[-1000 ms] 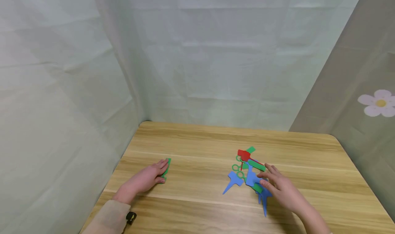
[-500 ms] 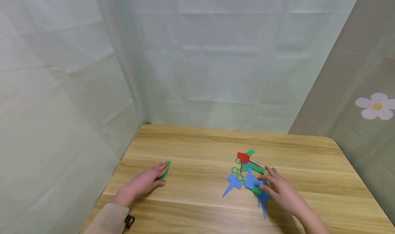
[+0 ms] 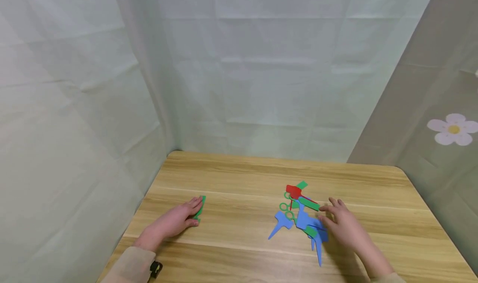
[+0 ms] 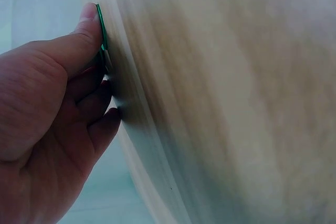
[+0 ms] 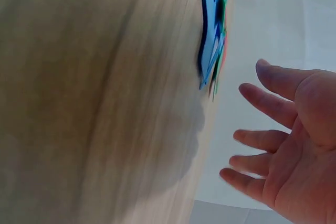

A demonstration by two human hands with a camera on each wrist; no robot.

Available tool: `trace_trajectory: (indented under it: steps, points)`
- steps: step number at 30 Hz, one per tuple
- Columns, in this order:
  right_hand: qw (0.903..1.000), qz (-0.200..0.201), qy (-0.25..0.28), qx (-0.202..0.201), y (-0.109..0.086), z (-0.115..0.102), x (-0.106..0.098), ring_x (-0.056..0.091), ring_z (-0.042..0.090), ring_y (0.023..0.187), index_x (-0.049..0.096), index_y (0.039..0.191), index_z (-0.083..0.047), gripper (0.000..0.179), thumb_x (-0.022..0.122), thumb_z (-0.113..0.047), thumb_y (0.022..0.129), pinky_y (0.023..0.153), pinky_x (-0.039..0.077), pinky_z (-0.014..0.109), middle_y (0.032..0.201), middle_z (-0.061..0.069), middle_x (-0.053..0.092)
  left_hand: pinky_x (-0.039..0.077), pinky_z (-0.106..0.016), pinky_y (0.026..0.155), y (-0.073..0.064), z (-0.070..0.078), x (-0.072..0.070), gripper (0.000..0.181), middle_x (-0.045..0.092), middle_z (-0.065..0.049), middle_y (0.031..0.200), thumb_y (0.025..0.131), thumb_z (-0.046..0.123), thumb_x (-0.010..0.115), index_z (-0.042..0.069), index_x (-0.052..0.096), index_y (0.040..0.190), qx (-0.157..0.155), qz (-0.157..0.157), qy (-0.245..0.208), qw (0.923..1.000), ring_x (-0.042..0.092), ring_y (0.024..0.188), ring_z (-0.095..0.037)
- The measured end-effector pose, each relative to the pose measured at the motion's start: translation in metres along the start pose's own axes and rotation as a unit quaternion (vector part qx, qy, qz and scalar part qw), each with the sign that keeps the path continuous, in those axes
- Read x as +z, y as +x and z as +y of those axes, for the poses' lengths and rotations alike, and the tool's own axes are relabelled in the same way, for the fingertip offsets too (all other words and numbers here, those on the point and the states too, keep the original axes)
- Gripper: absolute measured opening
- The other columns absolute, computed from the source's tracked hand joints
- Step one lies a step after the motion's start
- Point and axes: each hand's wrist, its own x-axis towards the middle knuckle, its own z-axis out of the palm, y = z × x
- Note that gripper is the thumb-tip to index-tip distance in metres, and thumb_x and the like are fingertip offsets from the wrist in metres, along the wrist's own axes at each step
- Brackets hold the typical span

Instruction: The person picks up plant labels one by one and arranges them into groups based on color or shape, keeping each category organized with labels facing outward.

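Note:
My left hand [image 3: 175, 219] rests over a flat green plastic piece [image 3: 203, 199] on the left of the wooden table, covering most of it. In the left wrist view, the thumb is against its thin green edge [image 4: 102, 24] and the other fingertips meet the tabletop. My right hand [image 3: 345, 225] hovers just right of a loose pile, fingers spread and nothing in them. That pile has overlapping flat plastic plant labels: T-shaped blue labels [image 3: 304, 220], a red label [image 3: 294, 191] with a thin stem, and green labels [image 3: 309, 203], some with rings. A blue T-shaped label [image 3: 281, 220] lies at the pile's left side.
The wooden table [image 3: 239, 191] has pale fabric walls [image 3: 246, 88] behind it and at both sides. A flower print [image 3: 453, 129] shows on the right wall. A small black device [image 3: 156, 269] sits by my left sleeve.
My right hand has drawn back slightly to the right, uncovering more of the blue labels. The left hand stays on the green piece, and the head view has shifted slightly.

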Motion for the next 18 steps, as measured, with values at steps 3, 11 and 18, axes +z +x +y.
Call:
trace_trajectory:
  steps: [3, 11, 18]
  points:
    - [1.0000, 0.002, -0.004, -0.007, 0.005, 0.000, 0.002, 0.029, 0.066, 0.147, 0.075, 0.130, -0.003, 0.033, 0.072, -0.024, 0.104, 0.110, 0.031, 0.082, 0.156, 0.040, 0.044, 0.031, -0.065, 0.122, 0.000, -0.001, 0.000, 0.069, 0.034, -0.029, 0.167, 0.105, 0.023, 0.069, -0.011, 0.041, 0.158, -0.002, -0.001, 0.000, 1.0000, 0.032, 0.153, -0.052]
    - [0.9982, 0.002, 0.051, -0.030, 0.034, -0.009, 0.006, 0.049, 0.054, 0.141, 0.074, 0.135, -0.006, 0.031, 0.067, -0.020, 0.108, 0.110, 0.045, 0.071, 0.154, 0.027, 0.055, 0.032, -0.066, 0.121, -0.001, 0.001, -0.003, 0.068, 0.035, -0.030, 0.166, 0.105, 0.023, 0.070, -0.012, 0.042, 0.157, 0.000, -0.001, 0.002, 1.0000, 0.033, 0.153, -0.052]
    - [0.9892, -0.033, 0.139, -0.031, 0.064, -0.016, 0.018, 0.068, 0.034, 0.123, 0.076, 0.132, -0.013, 0.027, 0.062, -0.023, 0.111, 0.101, 0.057, 0.055, 0.129, 0.005, 0.075, 0.033, -0.066, 0.120, -0.001, 0.002, -0.002, 0.067, 0.036, -0.030, 0.165, 0.105, 0.022, 0.070, -0.012, 0.044, 0.155, 0.005, 0.003, 0.004, 1.0000, 0.034, 0.151, -0.053]
